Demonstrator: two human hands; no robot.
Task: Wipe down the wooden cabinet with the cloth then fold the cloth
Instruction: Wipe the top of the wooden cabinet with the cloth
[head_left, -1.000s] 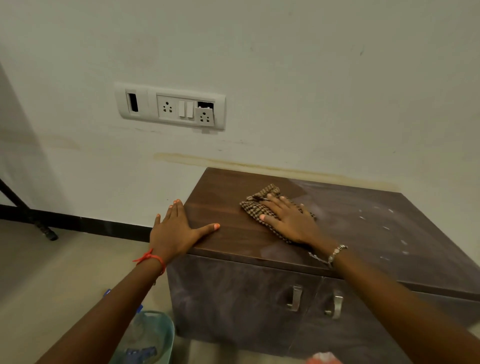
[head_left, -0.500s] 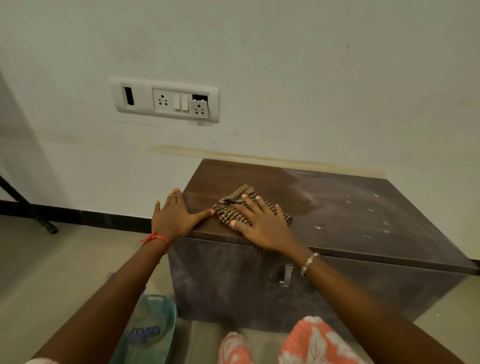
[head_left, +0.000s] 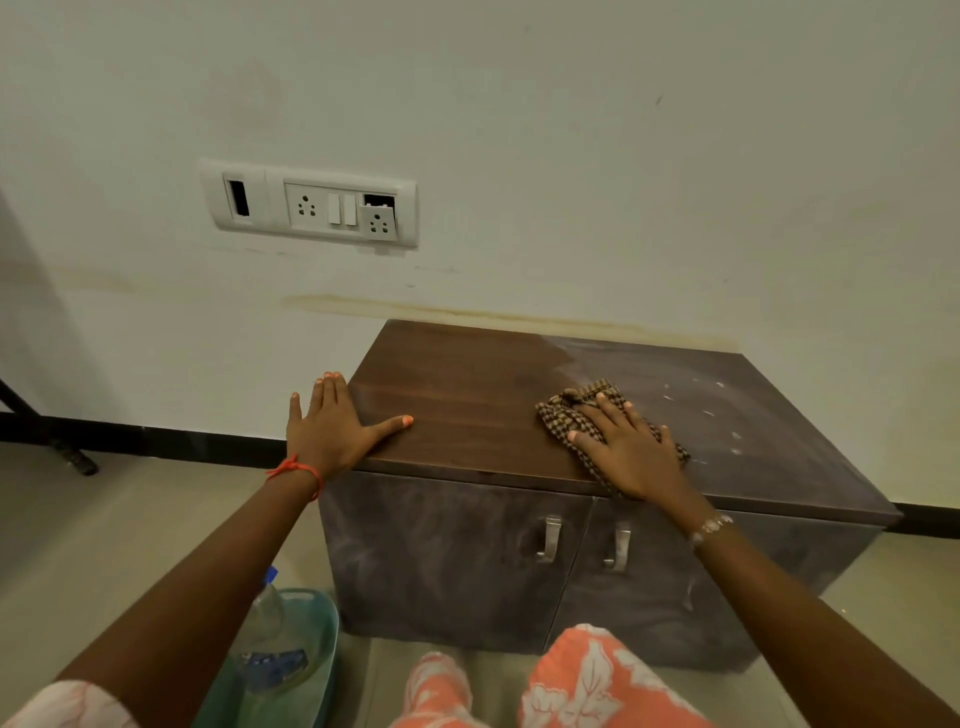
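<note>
Partly dusty cabinet top (head_left: 519, 384) against stained wall (head_left: 519, 156).

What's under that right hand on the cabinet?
A checked cloth, pressed flat on the cabinet top by the right hand. Its middle is hidden beneath the palm.

**Looks like a plain room in someone's home**

Pretty sure this is a house or flat. There's a low dark-brown wooden cabinet (head_left: 467, 410) with two doors and metal handles, pushed against a white painted wall (head_left: 571, 130). Above it to the left sits a white plastic socket-and-switch panel (head_left: 311, 205). Below it, beige floor tiles (head_left: 104, 545), and a teal plastic basin (head_left: 311, 618) just left of its front.
</note>
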